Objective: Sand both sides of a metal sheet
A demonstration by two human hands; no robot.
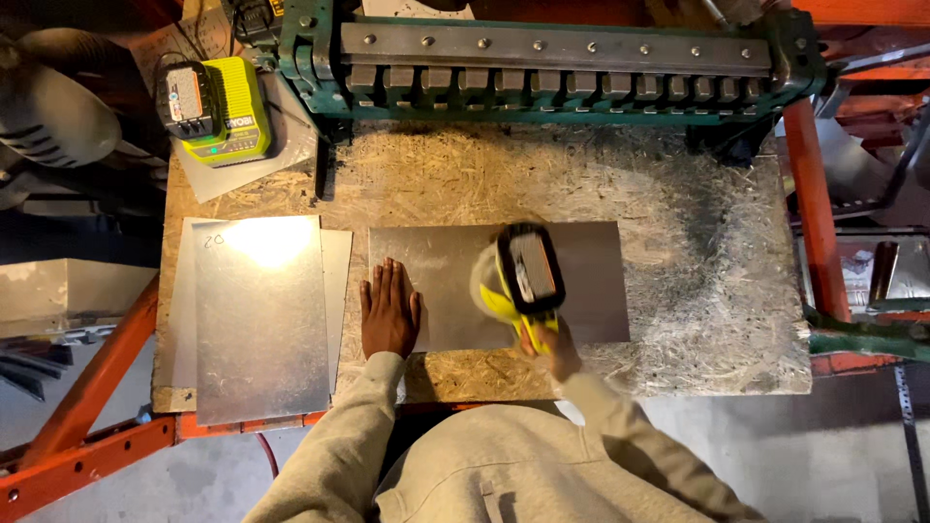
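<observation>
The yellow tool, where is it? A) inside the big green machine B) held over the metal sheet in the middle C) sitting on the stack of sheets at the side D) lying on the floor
B: the right hand holds the yellow tool over the middle sheet, while the left hand lies flat on that sheet's edge.

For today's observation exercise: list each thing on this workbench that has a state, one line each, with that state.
Left hand: flat, pressing the sheet's left edge.
Right hand: gripping the power tool.
Power tool: held over the sheet, blurred.
Metal sheet: lying flat on the bench.
Stacked sheets: lying flat, untouched.
Battery: seated in the charger.
</observation>
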